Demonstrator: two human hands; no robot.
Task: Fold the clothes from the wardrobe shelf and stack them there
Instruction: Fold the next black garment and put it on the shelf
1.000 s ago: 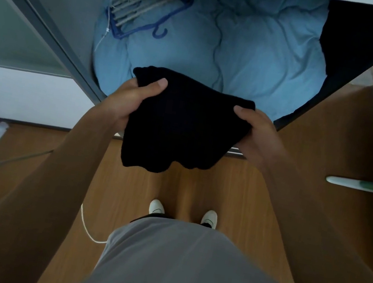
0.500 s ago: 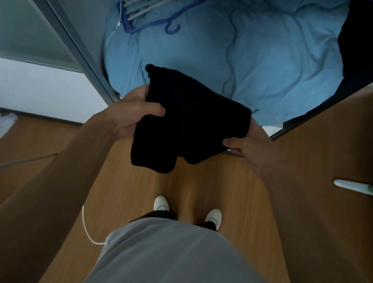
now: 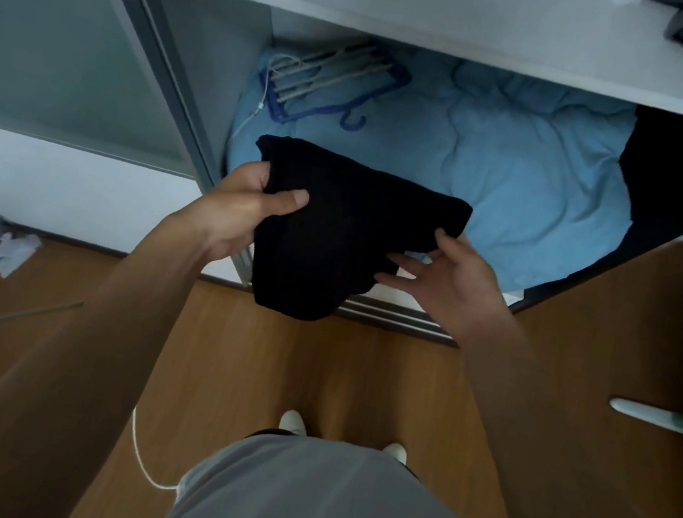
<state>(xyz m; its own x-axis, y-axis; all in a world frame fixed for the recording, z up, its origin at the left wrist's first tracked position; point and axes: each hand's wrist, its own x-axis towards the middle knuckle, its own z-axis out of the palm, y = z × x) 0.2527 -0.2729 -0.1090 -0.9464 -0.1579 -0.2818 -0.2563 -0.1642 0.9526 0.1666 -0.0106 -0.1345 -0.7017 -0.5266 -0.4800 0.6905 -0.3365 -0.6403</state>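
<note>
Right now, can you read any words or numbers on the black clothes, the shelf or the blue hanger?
None: no word, number, label or logo can be read anywhere.
The black garment in the left hand is plain fabric; the white shelf and the blue hanger carry no visible print.

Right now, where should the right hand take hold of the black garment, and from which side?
Probably the right edge of the black garment, from the right, thumb on top, fingers beneath. The left hand pinches its left edge, and the lower part sags unsupported; the right hand is open.
</note>
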